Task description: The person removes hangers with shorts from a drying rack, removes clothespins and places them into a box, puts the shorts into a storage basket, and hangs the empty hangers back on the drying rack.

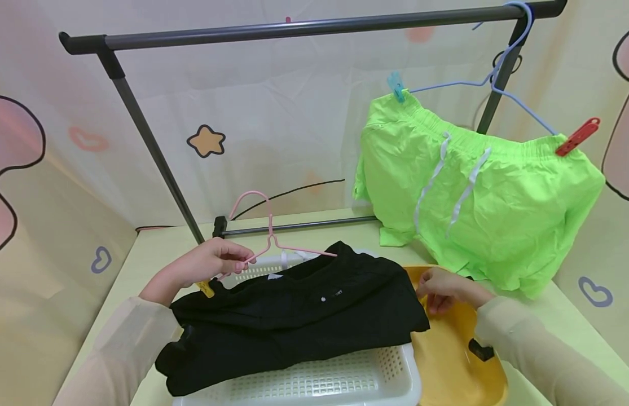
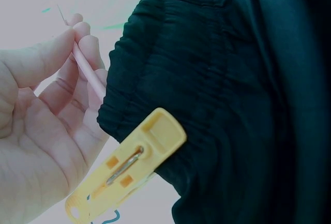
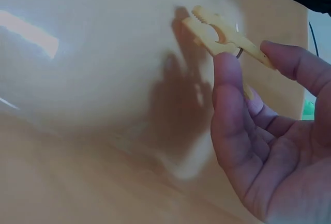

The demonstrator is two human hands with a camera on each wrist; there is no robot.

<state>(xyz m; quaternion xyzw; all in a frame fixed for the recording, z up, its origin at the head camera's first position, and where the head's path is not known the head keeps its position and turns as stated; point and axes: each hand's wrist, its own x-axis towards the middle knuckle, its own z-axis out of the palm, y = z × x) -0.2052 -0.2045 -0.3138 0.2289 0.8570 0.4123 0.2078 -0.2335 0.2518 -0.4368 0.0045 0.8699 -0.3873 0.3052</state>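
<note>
Black garment (image 1: 304, 316) was spread above the white basket (image 1: 413, 378); from where I stood, couldn't tell if they touched. Pink hanger (image 1: 271, 225) at its waist, yellow clip (image 2: 124, 164) on one end. Left hand (image 1: 223, 260) pinched the hanger; right hand (image 1: 446, 287), at the orange basin (image 1: 458, 361), pinched a second clip (image 3: 232, 36). Basket and basin sat side by side on the pale yellow table (image 1: 548, 321). Dark rack (image 1: 304, 27) behind, green shorts (image 1: 517, 208) on a blue hanger (image 1: 519, 102) at its right. Pale curtain (image 1: 304, 101) beyond, printed star (image 1: 206, 141) and hearts (image 1: 595, 291).

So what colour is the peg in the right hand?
The peg is yellow, best seen in the right wrist view.
</note>
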